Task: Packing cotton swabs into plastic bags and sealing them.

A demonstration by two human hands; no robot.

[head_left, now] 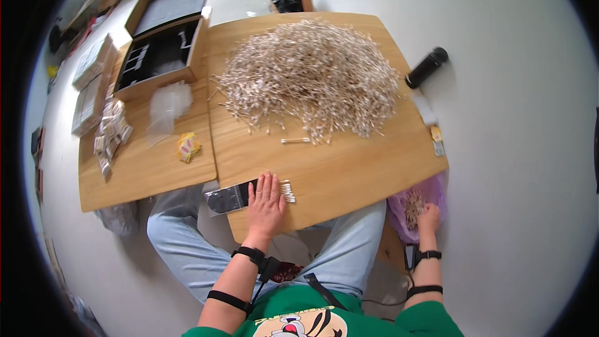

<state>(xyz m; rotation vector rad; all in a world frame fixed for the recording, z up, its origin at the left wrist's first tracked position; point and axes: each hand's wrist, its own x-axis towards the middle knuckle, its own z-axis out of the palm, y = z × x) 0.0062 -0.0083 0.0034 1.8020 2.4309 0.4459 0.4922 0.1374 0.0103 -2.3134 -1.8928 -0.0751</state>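
Wooden table [349,168], pale grain, rounded corners; a second like it abuts on the left. Swab heap [309,78]: thin sticks with white tips, tangled, broad and low, mid-table. Cardboard boxes [159,56], open, dark contents unclear. Pink bag [430,195], thin plastic, below the right table edge, partly hidden, swabs inside. Black bottle [427,67], cylindrical, on the floor. Clear pouch [228,198], glossy, at the near edge, half under the left hand [265,203]. Left hand: flat, fingers spread, pressing pouch and swab bundle [287,191]. Right hand [428,218]: lowered at the bag; grip cannot be told. Stray swabs [294,140], lying apart.
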